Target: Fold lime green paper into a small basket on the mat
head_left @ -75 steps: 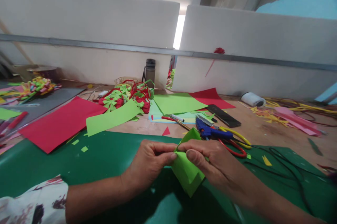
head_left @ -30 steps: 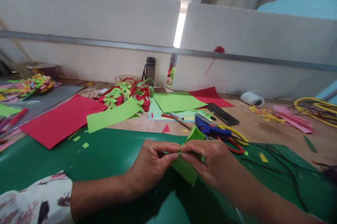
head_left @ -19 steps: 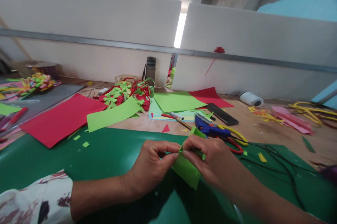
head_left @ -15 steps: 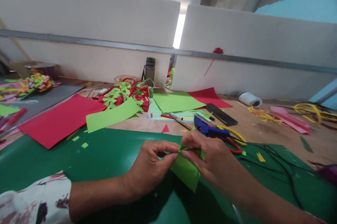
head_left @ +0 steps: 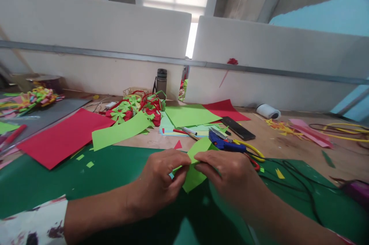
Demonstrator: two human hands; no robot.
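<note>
A small piece of light green paper [head_left: 193,179] is pinched between both hands above the dark green mat [head_left: 121,168]. My left hand [head_left: 163,177] grips its left side between thumb and fingers. On the right side, my right hand [head_left: 230,172] pinches it close to the left fingertips. Part of the paper rises above the fingers and part hangs below, with a fold or crease between. Just beyond my right hand lie a blue glue gun [head_left: 226,143] and yellow-handled scissors [head_left: 250,151].
Red paper [head_left: 66,137] and a green strip [head_left: 121,131] lie left, near small red-and-green paper baskets [head_left: 148,108]. A bottle [head_left: 161,83] stands by the wall. A black phone [head_left: 238,128] rests beyond the glue gun. A black cable [head_left: 309,195] crosses the mat's right side.
The green paper has turned in my fingers: a part now stands up above them, and less hangs below. Both hands stay pinched together. The camera view has tilted up slightly.
</note>
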